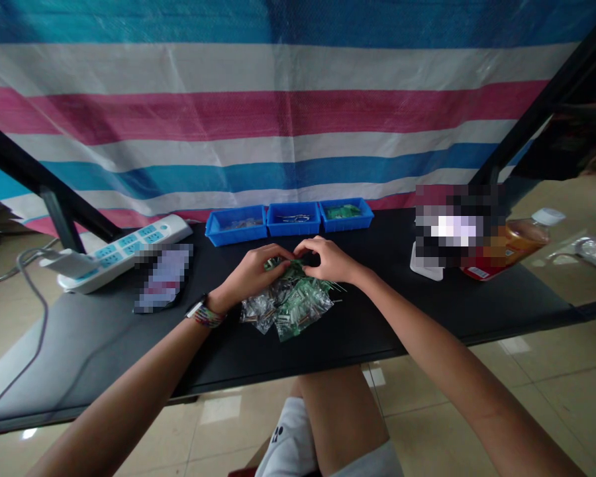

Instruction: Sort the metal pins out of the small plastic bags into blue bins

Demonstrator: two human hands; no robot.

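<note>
The left hand point(258, 271) is brought in from the lower left of the frame, the right hand point(332, 260) from the lower right. Both are arched, half-curled, thumbs turned inward, fingertips nearly met at frame centre. Green pieces among the pile of small packets point(300, 308), centre of the table point(372, 331), are touched; whether any is gripped by either hand cannot be told, fingertips being partly hidden.

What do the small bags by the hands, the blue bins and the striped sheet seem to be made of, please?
Small bags: probably clear plastic film, glossy, with crinkles and glints.
Blue bins: likely moulded plastic, smooth, with uniform colour and stiff rims.
Striped sheet: perhaps woven plastic, faintly shiny, creased.
</note>
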